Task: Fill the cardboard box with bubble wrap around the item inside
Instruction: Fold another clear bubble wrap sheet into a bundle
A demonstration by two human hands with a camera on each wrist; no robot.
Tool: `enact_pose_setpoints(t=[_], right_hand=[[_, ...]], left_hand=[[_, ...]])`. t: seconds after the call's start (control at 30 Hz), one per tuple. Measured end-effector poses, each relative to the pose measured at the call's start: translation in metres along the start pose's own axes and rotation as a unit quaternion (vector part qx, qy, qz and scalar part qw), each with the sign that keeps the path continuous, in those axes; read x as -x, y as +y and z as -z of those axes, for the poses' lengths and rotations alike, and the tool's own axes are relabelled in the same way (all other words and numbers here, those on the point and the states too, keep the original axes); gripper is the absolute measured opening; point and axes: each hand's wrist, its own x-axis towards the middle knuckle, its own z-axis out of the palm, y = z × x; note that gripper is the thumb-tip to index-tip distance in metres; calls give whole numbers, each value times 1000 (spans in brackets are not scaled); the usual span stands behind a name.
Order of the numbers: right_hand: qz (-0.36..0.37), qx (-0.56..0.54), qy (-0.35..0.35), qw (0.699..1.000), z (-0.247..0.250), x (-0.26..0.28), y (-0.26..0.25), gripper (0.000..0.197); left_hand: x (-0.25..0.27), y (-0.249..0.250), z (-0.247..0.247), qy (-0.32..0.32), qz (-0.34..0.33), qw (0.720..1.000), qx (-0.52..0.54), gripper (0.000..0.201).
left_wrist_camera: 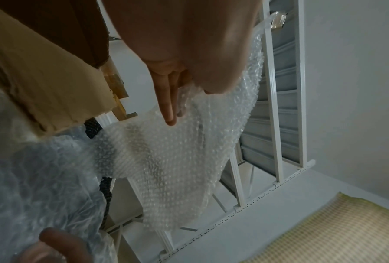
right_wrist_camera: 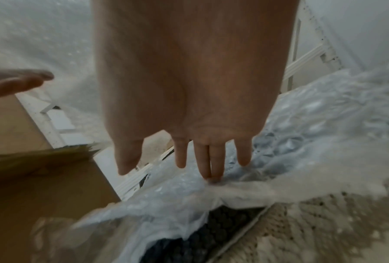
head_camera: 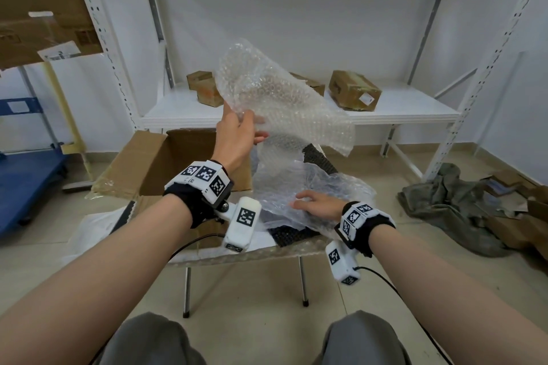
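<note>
My left hand [head_camera: 246, 124] is raised above the open cardboard box [head_camera: 130, 166] and pinches a clear bubble wrap sheet [head_camera: 281, 98] between thumb and fingers [left_wrist_camera: 169, 106]. The sheet [left_wrist_camera: 177, 160] hangs and billows to the right of the hand. A second, crumpled pile of bubble wrap [head_camera: 326, 187] lies on a black mesh seat [head_camera: 290, 235] right of the box. My right hand [head_camera: 308, 201] rests on that pile [right_wrist_camera: 324, 124] with straight fingertips [right_wrist_camera: 211, 170] touching it. My left arm hides the inside of the box, so no item shows.
The box and wrap sit on a chair with metal legs [head_camera: 186, 290]. Behind it a white metal shelf [head_camera: 400, 109] carries several small cardboard boxes [head_camera: 353, 89]. A blue cart [head_camera: 26, 181] stands at left. A green cloth [head_camera: 444, 201] and cardboard scraps lie on the floor at right.
</note>
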Motion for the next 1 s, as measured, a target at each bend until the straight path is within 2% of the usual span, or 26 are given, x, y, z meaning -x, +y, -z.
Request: enact_pose_setpoints(t=[0.07, 0.1, 0.13, 0.2, 0.27, 0.33, 0.37, 0.5, 0.63, 0.7, 0.77, 0.83, 0.9, 1.0], right_hand=[[24, -59, 49, 997, 2, -3, 2, 55], [38, -100, 113, 988, 6, -5, 4, 45], [49, -147, 191, 969, 12, -5, 5, 35], [69, -256, 322, 909, 27, 0, 6, 26], [115, -352, 365, 854, 45, 12, 0, 40], [170, -403, 347, 830, 60, 26, -12, 56], [189, -412, 321, 831, 66, 32, -18, 62], [194, -401, 174, 878, 71, 52, -43, 93], [187, -393, 128, 891, 61, 60, -49, 97], [181, -393, 123, 893, 57, 61, -44, 100], [175, -383, 136, 897, 55, 64, -40, 86], [188, -388, 171, 886, 55, 68, -40, 51], [207, -414, 215, 860, 58, 71, -41, 16], [231, -441, 273, 823, 65, 73, -41, 12]], left_hand=[[0, 3, 2, -3, -12, 1000, 7, 31], [1, 4, 4, -4, -20, 1000, 14, 22], [3, 6, 6, -8, -29, 999, 24, 13], [6, 8, 9, -17, -45, 998, 38, 12], [10, 11, 12, -31, -58, 997, 47, 13], [14, 13, 12, -41, -70, 995, 54, 12], [15, 14, 12, -42, -72, 995, 58, 12], [22, 19, 12, -49, -67, 993, 79, 15], [29, 23, 14, -47, -73, 993, 86, 10], [29, 25, 18, -47, -77, 991, 95, 16], [29, 28, 23, -50, -81, 991, 98, 18], [28, 29, 27, -55, -90, 991, 77, 17], [27, 27, 31, -54, -103, 993, 35, 19], [24, 18, 36, -37, -98, 994, -26, 29]])
